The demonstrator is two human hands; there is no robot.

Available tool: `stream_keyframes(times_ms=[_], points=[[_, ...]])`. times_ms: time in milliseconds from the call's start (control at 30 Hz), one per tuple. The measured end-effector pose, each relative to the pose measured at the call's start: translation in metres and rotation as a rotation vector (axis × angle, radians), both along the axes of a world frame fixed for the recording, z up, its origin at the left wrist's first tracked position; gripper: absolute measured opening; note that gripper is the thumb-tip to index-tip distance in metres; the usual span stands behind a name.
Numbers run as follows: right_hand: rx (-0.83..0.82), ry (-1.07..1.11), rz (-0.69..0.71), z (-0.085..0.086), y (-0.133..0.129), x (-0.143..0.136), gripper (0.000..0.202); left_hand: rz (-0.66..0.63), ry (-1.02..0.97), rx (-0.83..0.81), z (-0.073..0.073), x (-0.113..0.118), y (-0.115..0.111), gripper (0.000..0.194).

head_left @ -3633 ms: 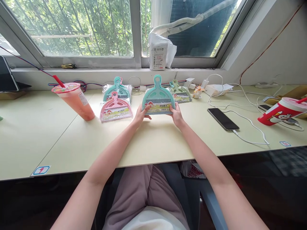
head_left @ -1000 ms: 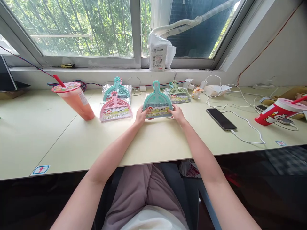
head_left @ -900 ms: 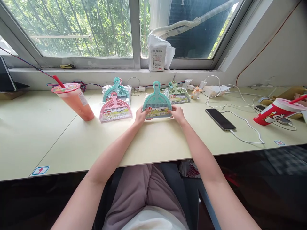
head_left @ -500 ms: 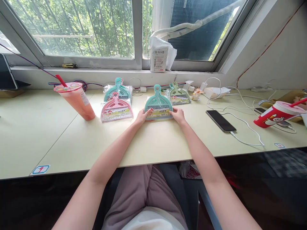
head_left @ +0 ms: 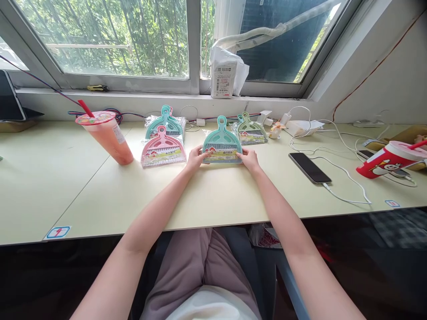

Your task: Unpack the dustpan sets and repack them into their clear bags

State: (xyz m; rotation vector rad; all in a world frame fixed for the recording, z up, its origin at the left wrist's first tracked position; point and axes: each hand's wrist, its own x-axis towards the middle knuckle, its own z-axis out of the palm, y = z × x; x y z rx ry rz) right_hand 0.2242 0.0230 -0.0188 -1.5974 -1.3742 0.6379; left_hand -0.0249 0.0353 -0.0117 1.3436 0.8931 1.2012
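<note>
A teal dustpan and brush set, wrapped in clear plastic with a printed label, stands handle up in the middle of the table. My left hand grips its lower left edge, and my right hand grips the lower right edge, the fingers of both closed on it. To the left, a pink dustpan set lies in front of another teal dustpan set. Behind my right hand lies a green dustpan set, with a bit of teal showing beside it.
A tall cup of orange drink stands at left. On the right are a black phone on a white charging cable and a red cup. A white package stands on the windowsill. The table's front edge runs before my lap.
The view has shifted slightly, moving the whole scene a little. Both hands keep their hold on the teal dustpan set, which stays in nearly the same place.
</note>
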Motion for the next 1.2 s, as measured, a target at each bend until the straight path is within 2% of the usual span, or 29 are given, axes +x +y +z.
stream_keyframes(times_ms=[133, 200, 367, 500, 733, 933, 1100, 1200], points=[[-0.020, -0.128, -0.008, 0.004, -0.003, -0.007, 0.036, 0.102, 0.027, 0.008, 0.003, 0.002, -0.004, 0.047], [-0.026, -0.207, -0.038, 0.006, -0.007, -0.013, 0.044, 0.123, 0.037, 0.018, 0.004, 0.004, -0.007, 0.049], [0.086, -0.367, -0.118, 0.008, -0.016, -0.032, 0.098, 0.081, 0.057, 0.040, 0.003, 0.015, -0.017, 0.050], [0.125, -0.427, -0.172, 0.011, -0.020, -0.036, 0.117, 0.044, 0.072, 0.040, -0.002, 0.025, -0.022, 0.049], [0.157, -0.501, -0.164, 0.014, -0.024, -0.037, 0.108, 0.022, 0.116, 0.056, -0.005, 0.028, -0.025, 0.048], [0.148, -0.531, -0.179, 0.011, -0.026, -0.042, 0.106, 0.093, 0.221, 0.153, -0.005, 0.025, -0.025, 0.070], [0.190, -0.571, -0.164, 0.011, -0.025, -0.041, 0.098, 0.177, 0.254, 0.175, -0.004, 0.023, -0.024, 0.055], [0.212, -0.601, -0.117, 0.013, -0.025, -0.037, 0.098, 0.232, 0.304, 0.201, 0.000, 0.021, -0.025, 0.053]])
